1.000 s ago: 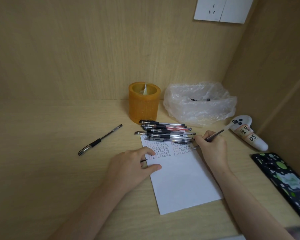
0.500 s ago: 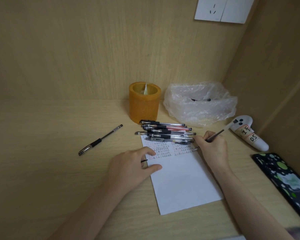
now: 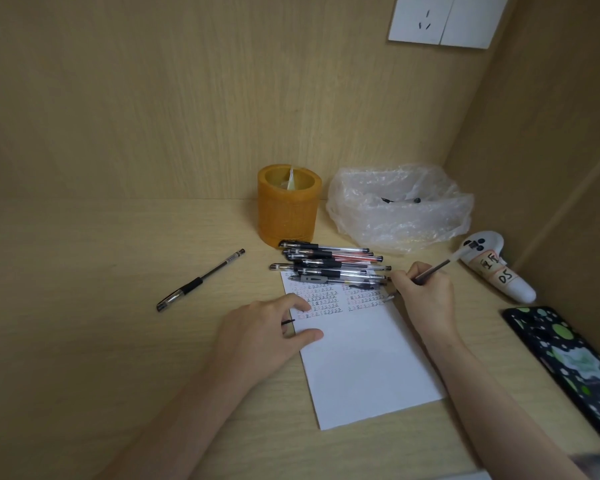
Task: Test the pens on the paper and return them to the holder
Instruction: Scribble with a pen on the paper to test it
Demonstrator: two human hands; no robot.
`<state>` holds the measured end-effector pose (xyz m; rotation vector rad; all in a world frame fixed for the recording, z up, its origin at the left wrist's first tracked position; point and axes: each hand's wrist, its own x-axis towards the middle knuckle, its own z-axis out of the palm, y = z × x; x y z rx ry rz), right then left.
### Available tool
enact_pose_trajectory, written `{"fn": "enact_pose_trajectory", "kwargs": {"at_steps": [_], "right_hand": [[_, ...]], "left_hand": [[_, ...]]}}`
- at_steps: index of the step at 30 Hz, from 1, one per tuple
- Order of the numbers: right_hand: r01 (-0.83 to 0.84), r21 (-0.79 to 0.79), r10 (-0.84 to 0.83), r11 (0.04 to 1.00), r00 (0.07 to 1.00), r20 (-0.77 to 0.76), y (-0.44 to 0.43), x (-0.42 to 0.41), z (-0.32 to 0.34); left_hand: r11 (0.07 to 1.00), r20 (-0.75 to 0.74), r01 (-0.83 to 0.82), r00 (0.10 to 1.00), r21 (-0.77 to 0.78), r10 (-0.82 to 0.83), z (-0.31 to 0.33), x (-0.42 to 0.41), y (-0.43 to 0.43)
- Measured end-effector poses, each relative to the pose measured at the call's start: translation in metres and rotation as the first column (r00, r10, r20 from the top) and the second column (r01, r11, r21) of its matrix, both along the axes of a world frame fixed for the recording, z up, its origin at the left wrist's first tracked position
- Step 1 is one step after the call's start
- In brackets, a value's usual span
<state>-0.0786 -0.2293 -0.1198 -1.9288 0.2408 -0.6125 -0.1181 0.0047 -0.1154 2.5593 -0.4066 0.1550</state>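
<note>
Our right grip (image 3: 421,294) holds a pen (image 3: 433,270), tip on the paper (image 3: 361,358); the holder (image 3: 288,206) stands ahead-left of it, beyond the pen pile (image 3: 329,265)

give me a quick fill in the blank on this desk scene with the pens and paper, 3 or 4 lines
1. The right hand holds a pen with its tip on the ____.
2. The left hand rests on the sheet's ____ edge.
3. The pile of pens lies just in front of the ____ holder.
4. A single black pen lies apart, to the ____ of the pile.

Missing words: paper; left; orange; left
</note>
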Motion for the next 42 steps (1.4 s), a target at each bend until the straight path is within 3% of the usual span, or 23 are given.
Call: {"fn": "enact_pose_trajectory", "kwargs": {"at_steps": [42], "right_hand": [[-0.004, -0.03, 0.004, 1.0, 1.0, -0.009, -0.0001, 0.0005, -0.002]], "left_hand": [[0.999, -0.034, -0.019, 0.999, 0.037, 0.02, 0.0043, -0.0026, -0.0008]]}}
